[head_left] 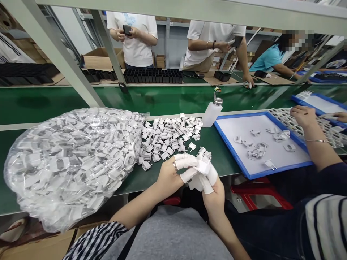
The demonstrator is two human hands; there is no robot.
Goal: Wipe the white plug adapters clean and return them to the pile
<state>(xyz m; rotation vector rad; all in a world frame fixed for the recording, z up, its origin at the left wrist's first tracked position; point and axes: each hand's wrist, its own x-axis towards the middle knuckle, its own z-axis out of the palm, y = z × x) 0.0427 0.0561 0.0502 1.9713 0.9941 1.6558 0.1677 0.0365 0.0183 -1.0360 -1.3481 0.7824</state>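
White finger covers are on both my hands, which meet over the table's front edge. My left hand point(173, 171) is closed, its covered fingertips pinching the side of a white plastic plug piece point(204, 167). More small white plug parts show at the top of this piece. My right hand point(215, 189) is closed around the same piece from the right and below. Between the hands hangs a white, cloth-like bit point(195, 183), partly hidden by fingers. Just beyond lies a loose pile of white plug pieces point(168, 139), some with pins showing.
A large clear bag point(67, 162) full of white pieces bulges over the table edge at left. A pump bottle point(213, 113) stands behind the pile. The blue-rimmed tray point(230, 150) at right holds several pieces. A neighbour's hand point(305, 115) is over a white grid point(282, 115).
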